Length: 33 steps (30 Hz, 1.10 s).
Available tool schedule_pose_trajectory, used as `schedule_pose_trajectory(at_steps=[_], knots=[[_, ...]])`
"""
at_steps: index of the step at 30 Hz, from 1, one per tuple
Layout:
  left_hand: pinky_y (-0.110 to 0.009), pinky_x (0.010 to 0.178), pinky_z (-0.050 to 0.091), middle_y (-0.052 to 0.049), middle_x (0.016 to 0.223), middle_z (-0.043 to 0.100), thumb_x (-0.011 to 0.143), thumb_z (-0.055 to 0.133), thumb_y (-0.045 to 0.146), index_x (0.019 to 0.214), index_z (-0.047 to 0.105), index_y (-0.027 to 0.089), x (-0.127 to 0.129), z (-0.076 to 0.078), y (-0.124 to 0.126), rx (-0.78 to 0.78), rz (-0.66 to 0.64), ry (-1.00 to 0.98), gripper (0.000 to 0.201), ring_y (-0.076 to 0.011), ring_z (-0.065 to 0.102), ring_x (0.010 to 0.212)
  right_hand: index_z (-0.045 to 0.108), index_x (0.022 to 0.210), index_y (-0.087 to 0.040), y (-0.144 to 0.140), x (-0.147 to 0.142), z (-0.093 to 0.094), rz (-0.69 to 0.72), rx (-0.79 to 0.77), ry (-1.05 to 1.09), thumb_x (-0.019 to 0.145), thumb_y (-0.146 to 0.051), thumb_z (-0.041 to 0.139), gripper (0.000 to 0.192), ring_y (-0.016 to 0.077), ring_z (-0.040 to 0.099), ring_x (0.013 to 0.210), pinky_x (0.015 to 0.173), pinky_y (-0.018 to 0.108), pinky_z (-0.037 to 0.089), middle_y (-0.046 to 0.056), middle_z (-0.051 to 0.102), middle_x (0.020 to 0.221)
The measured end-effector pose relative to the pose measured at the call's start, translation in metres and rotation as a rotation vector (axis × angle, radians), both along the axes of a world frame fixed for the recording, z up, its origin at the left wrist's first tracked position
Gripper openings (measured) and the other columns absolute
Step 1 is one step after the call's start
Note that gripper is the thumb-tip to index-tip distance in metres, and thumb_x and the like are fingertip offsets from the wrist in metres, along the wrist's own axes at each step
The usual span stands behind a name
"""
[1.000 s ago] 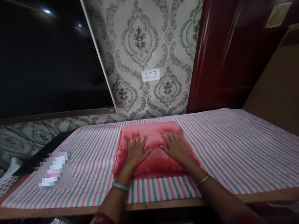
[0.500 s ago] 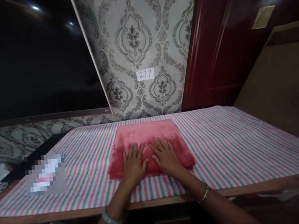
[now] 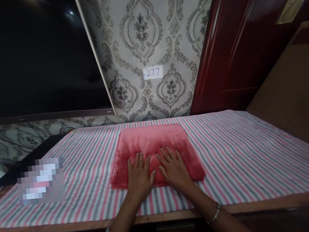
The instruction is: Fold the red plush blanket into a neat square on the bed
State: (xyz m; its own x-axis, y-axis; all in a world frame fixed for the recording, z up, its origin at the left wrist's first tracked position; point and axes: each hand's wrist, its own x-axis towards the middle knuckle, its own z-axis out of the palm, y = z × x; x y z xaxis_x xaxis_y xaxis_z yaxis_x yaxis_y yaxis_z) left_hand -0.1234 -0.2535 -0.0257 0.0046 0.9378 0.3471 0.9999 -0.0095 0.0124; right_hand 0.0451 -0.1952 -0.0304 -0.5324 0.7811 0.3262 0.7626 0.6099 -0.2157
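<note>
In the head view we saw the left hand [image 3: 139,175] and the right hand [image 3: 173,168] lying flat and open, fingers spread, side by side on the near edge of a folded red cloth [image 3: 153,145], gripping nothing, which we judged kept its layers pressed flat. The cloth sat midway along a striped sheet [image 3: 243,158] over the table [image 3: 275,204], between its near and far edges, with patterned wallpaper [image 3: 141,40], a tag reading 277 [image 3: 153,72] and a dark red door [image 3: 245,41] behind.

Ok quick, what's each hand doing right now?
Left hand: open, flat on the folded red plush cloth.
Right hand: open, flat on the same cloth.
</note>
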Motion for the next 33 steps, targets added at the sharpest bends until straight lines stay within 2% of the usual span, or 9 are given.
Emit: schedule_pose_trajectory(at_steps=[9,12,15,17,19,22,26,29,33], knots=[[-0.066,0.119,0.015,-0.017,0.16,0.034,0.096,0.046,0.041,0.151,0.044,0.021,0.003,0.006,-0.001,-0.059,0.025,-0.027,0.058,-0.0342,0.028,0.15,0.039,0.153,-0.031,-0.004,-0.001,0.004,-0.024,-0.016,-0.013,0.1,-0.036,0.039,0.054,0.0251,0.018,0.153,0.122,0.052,0.007,0.0,0.03,0.163],[-0.063,0.119,0.019,-0.015,0.161,0.032,0.097,0.045,0.042,0.153,0.04,0.021,-0.003,0.018,-0.002,-0.146,0.002,-0.059,0.06,-0.0323,0.027,0.151,0.039,0.153,-0.031,-0.003,0.002,0.015,-0.01,-0.068,-0.039,0.099,-0.036,0.039,0.055,0.0265,0.02,0.152,0.121,0.053,0.012,0.001,0.029,0.163],[-0.059,0.12,0.023,-0.013,0.161,0.034,0.099,0.039,0.042,0.154,0.037,0.021,-0.018,0.037,-0.003,-0.182,-0.018,-0.083,0.058,-0.0289,0.028,0.15,0.04,0.153,-0.028,0.004,0.013,0.034,-0.026,-0.088,-0.055,0.098,-0.035,0.041,0.055,0.0275,0.027,0.15,0.119,0.051,0.019,0.005,0.035,0.161],[-0.059,0.12,0.021,-0.014,0.16,0.037,0.1,0.036,0.041,0.152,0.04,0.019,-0.031,0.048,-0.004,-0.131,0.052,-0.065,0.057,-0.0292,0.029,0.15,0.041,0.152,-0.024,0.011,0.024,0.044,-0.101,-0.046,-0.043,0.098,-0.035,0.039,0.055,0.0284,0.03,0.148,0.119,0.05,0.02,0.009,0.038,0.159],[-0.062,0.12,0.02,-0.016,0.159,0.037,0.1,0.037,0.042,0.151,0.042,0.017,-0.043,0.053,-0.004,-0.081,0.164,-0.041,0.057,-0.0323,0.029,0.15,0.041,0.152,-0.021,0.018,0.036,0.048,-0.203,-0.017,-0.039,0.099,-0.036,0.037,0.055,0.0308,0.028,0.149,0.118,0.053,0.021,0.012,0.037,0.159],[-0.062,0.115,0.028,-0.017,0.162,0.031,0.098,0.041,0.046,0.15,0.043,0.018,-0.054,0.045,-0.005,-0.093,0.283,-0.037,0.059,-0.0378,0.03,0.148,0.04,0.153,-0.022,0.024,0.05,0.035,-0.299,-0.042,-0.072,0.1,-0.04,0.039,0.056,0.0342,0.022,0.151,0.116,0.058,0.023,0.013,0.032,0.162],[-0.051,0.101,0.047,-0.015,0.165,0.022,0.099,0.037,0.044,0.153,0.04,0.02,-0.056,0.026,-0.008,-0.141,0.315,-0.057,0.058,-0.0372,0.05,0.132,0.036,0.155,-0.028,0.025,0.058,0.005,-0.287,-0.046,-0.03,0.101,-0.043,0.037,0.056,0.0332,0.025,0.149,0.112,0.054,0.033,0.007,0.025,0.165],[-0.049,0.096,0.051,-0.015,0.166,0.021,0.1,0.034,0.044,0.153,0.039,0.021,-0.056,0.02,-0.01,-0.13,0.321,-0.038,0.058,-0.0358,0.055,0.125,0.036,0.155,-0.028,0.026,0.06,-0.008,-0.257,-0.029,0.037,0.101,-0.042,0.034,0.055,0.0313,0.032,0.146,0.109,0.05,0.04,0.006,0.026,0.165],[-0.049,0.095,0.05,-0.016,0.165,0.023,0.101,0.033,0.044,0.153,0.039,0.021,-0.056,0.019,-0.01,-0.124,0.323,-0.024,0.058,-0.0352,0.055,0.123,0.039,0.154,-0.028,0.029,0.061,-0.01,-0.248,-0.01,0.082,0.101,-0.043,0.035,0.055,0.0314,0.035,0.144,0.109,0.051,0.04,0.007,0.028,0.164]])
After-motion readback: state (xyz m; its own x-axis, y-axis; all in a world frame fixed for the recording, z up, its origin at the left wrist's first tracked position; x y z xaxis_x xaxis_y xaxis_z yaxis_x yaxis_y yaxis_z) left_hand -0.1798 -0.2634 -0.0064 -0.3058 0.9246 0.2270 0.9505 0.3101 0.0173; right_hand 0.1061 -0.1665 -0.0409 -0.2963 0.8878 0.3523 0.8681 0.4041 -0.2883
